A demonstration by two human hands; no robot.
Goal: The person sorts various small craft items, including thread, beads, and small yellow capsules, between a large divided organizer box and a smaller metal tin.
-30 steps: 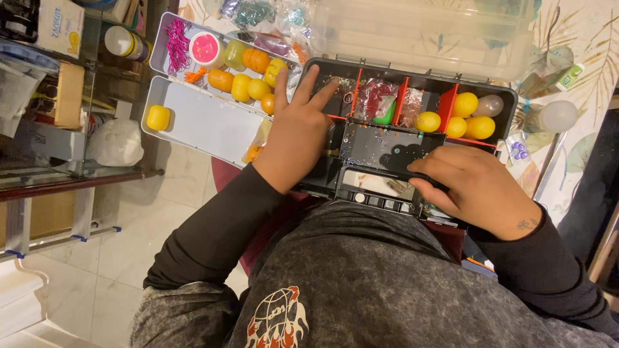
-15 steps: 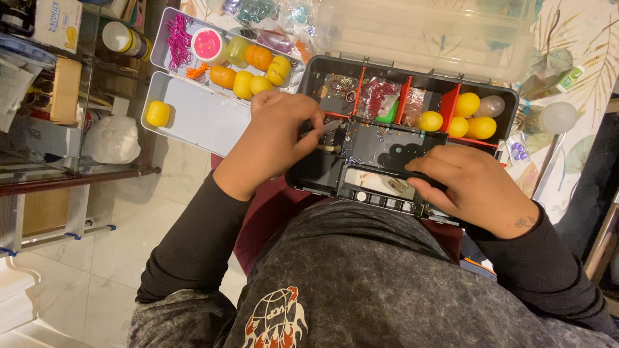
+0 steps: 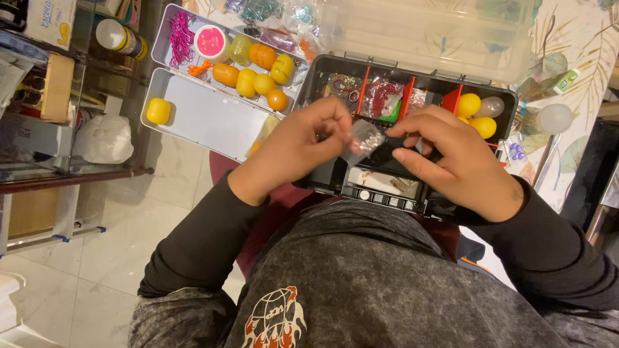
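A black organizer box [image 3: 329, 177] with red dividers rests on my lap. Its compartments hold small bags of beads and several yellow plastic capsules [image 3: 469, 104]. Above the box's middle, my left hand [image 3: 298, 149] and my right hand [image 3: 451, 158] meet. Both pinch a small clear plastic bag [image 3: 365, 136] between their fingertips. The lower part of the box is partly hidden under my hands.
A grey two-part tray [image 3: 200, 119] lies to the left with yellow and orange capsules [image 3: 261, 77], a pink-lidded pot [image 3: 211, 42] and one capsule [image 3: 158, 111] alone. A clear lid [image 3: 419, 32] stands behind the box. A glass shelf [image 3: 58, 96] is at far left.
My left hand has lifted out of the box's left compartments with the small clear bag. My right hand rose off the box front and took hold of the bag too.
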